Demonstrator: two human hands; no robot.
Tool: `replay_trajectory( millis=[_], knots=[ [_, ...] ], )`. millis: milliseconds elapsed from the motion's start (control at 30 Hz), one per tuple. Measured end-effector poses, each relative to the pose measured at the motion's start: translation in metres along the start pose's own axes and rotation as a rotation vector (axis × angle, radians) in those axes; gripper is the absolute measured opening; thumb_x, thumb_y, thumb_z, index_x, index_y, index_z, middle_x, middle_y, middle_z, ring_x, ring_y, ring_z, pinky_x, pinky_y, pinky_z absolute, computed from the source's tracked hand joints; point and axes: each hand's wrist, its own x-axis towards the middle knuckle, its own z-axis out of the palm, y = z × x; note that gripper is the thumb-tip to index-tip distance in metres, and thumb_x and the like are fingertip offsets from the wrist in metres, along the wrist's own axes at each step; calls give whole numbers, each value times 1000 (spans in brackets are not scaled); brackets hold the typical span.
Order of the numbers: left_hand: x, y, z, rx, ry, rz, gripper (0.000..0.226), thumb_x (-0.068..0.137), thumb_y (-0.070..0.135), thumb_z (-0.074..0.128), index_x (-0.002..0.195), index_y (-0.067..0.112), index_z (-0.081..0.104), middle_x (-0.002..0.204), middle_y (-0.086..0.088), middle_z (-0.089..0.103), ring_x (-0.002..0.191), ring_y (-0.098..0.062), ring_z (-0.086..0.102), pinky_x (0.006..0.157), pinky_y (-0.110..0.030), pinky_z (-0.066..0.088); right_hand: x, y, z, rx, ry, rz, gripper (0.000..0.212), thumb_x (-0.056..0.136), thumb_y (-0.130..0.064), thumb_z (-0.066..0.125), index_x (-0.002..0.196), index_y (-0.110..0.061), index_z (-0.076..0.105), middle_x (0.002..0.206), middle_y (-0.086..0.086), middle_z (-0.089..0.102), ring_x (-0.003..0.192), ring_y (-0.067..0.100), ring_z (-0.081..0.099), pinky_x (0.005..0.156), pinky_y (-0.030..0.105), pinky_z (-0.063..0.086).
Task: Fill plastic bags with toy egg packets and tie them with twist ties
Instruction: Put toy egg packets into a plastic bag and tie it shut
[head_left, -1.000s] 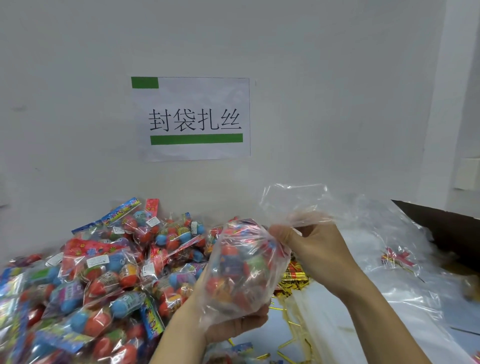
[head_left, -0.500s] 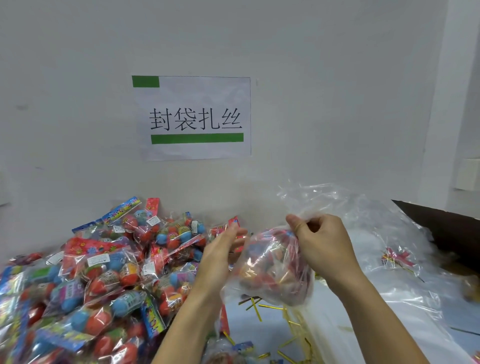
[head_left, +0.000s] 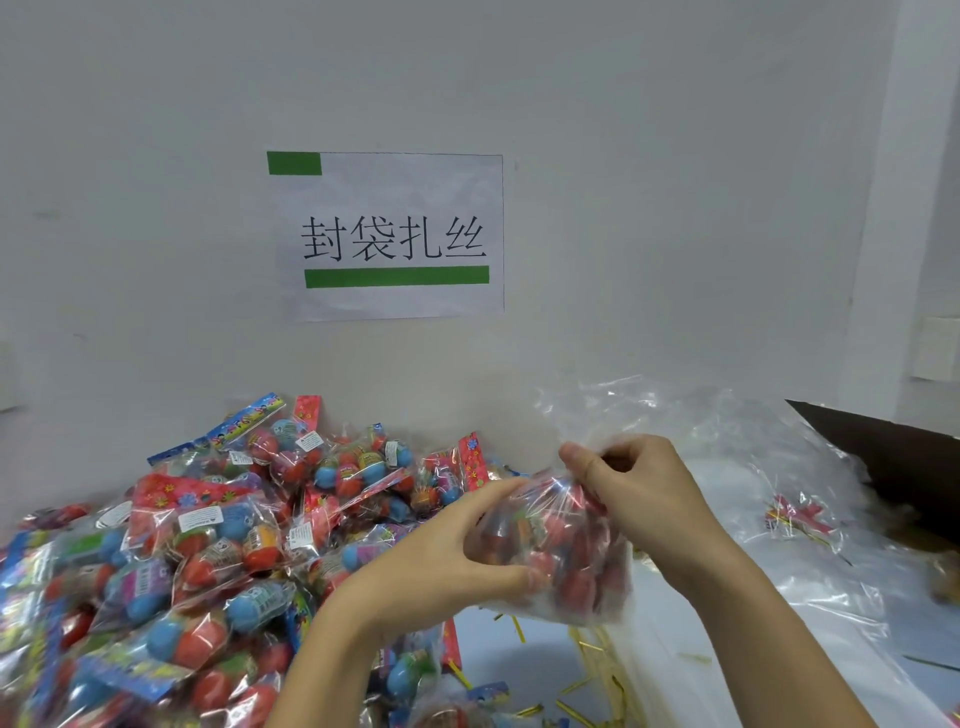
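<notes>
The left hand (head_left: 441, 566) has closed onto the filled clear plastic bag (head_left: 561, 551); the right hand (head_left: 639, 493) pinches its neck. One white paper sign (head_left: 387, 236) hangs on the grey wall above the white surface (head_left: 524, 654), which carries one heap of colourful toy egg packets (head_left: 182, 561) and scattered gold twist ties (head_left: 592, 649).

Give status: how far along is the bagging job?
Done: the held plastic bag already has egg packets inside. In hand: right hand gathers its neck, left hand grips its side; no tie on it yet. Left: twist ties lie loose on the table, and a big pile of packets waits.
</notes>
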Motion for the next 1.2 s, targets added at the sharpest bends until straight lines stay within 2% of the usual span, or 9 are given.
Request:
replay_trajectory(
  millis=[133, 300, 400, 500, 600, 733, 867, 1000, 1200],
  knots=[
    [-6, -1, -10, 85, -37, -49, 73, 74, 34, 72, 132, 65, 41, 123, 41, 54, 109, 14, 58, 91, -13, 50, -5, -3, -9, 0, -176, -100, 38, 90, -21, 73, 58, -3, 60, 55, 3, 51, 51, 14, 46, 51, 18, 37],
    [-5, -5, -14, 130, -59, -96, 74, 75, 29, 75, 133, 61, 43, 137, 17, 56, 123, -9, 59, 105, -39, 49, -9, -4, -10, 29, -245, -97, 21, 79, -21, 81, 68, -7, 71, 70, 9, 65, 65, 14, 62, 61, 22, 47],
    [-5, -5, -12, 112, -85, -84, 70, 78, 22, 70, 133, 57, 42, 130, 25, 58, 114, 3, 61, 98, -24, 52, -8, -4, -3, -33, -234, -88, 31, 86, -18, 77, 63, -3, 63, 59, 6, 55, 55, 14, 53, 54, 27, 41],
    [4, 2, -3, 256, 94, -16, 60, 78, 30, 55, 131, 52, 39, 126, 38, 48, 112, 23, 48, 84, -2, 43, -7, -2, 8, -146, -176, -72, 34, 87, -24, 75, 64, -2, 63, 53, 8, 54, 50, 14, 49, 52, 29, 38],
    [20, 7, 15, 208, 341, 92, 29, 86, 29, 53, 113, 36, 59, 114, 23, 64, 106, 10, 58, 88, -11, 46, -9, -2, 18, -129, -137, -54, 28, 86, -25, 74, 67, -5, 70, 60, 16, 63, 52, 13, 52, 54, 30, 40],
    [31, 9, 34, 78, 440, 178, 16, 91, 10, 51, 79, 17, 59, 68, 8, 58, 63, -8, 50, 60, -22, 41, -11, -6, 20, 21, -146, 9, 19, 88, -19, 73, 71, -12, 78, 66, 16, 70, 58, 19, 61, 58, 33, 45],
    [32, 6, 35, 4, 445, 131, 19, 98, 16, 53, 88, 21, 69, 80, 5, 71, 73, -3, 61, 67, -15, 45, -11, -7, 15, 110, -178, 54, 26, 89, -14, 72, 63, -11, 75, 57, 9, 59, 55, 17, 51, 56, 31, 38],
    [34, -2, 36, 6, 432, 108, 12, 99, 22, 59, 107, 23, 68, 102, 8, 73, 99, -1, 66, 89, -19, 51, -11, -9, 9, 193, -198, 103, 27, 95, -20, 67, 75, -5, 78, 74, 20, 72, 68, 25, 70, 64, 34, 52],
    [34, -7, 34, 98, 441, 55, 16, 97, 19, 64, 90, 34, 65, 91, 16, 71, 89, 12, 63, 74, -3, 43, -9, -4, 15, 172, -163, 114, 33, 93, -13, 69, 60, -14, 74, 64, 8, 64, 63, 23, 59, 62, 36, 46]
  ],
)
